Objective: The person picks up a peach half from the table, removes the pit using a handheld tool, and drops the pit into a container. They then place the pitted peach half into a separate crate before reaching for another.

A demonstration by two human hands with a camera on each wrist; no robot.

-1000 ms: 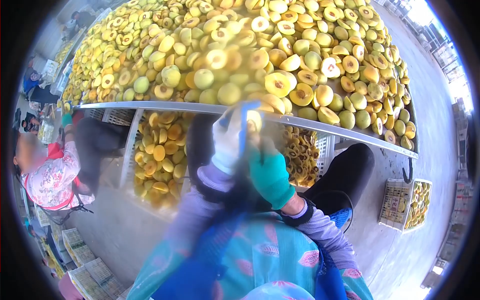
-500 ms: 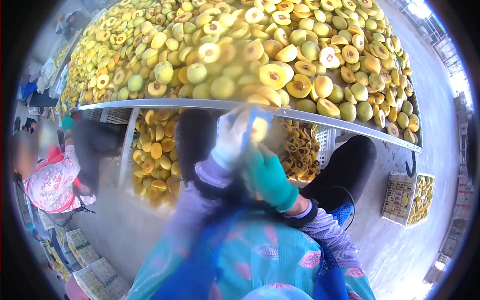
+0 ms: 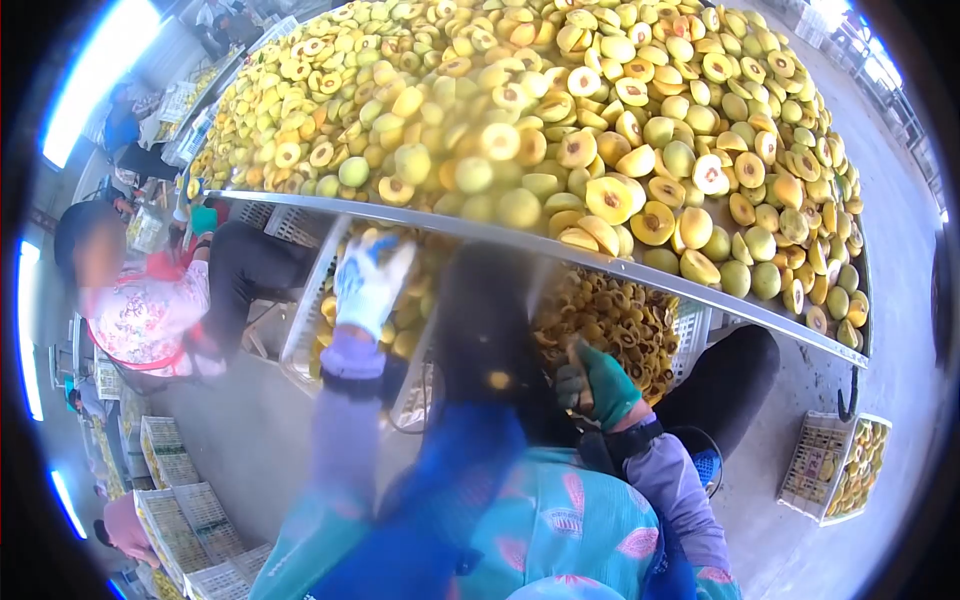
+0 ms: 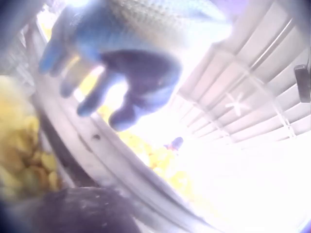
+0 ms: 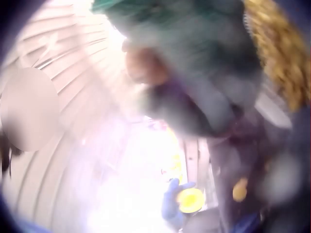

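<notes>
Metal table rim (image 3: 640,275) above both hands.

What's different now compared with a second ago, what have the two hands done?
The hands have come apart. The left hand, in its white and blue glove, has moved out to the left under the table rim; the right wrist view shows a peach half in it. The right hand, in the green glove, has dropped toward the lap; what it holds is blurred. The heaped peach halves on the table stayed put.
</notes>
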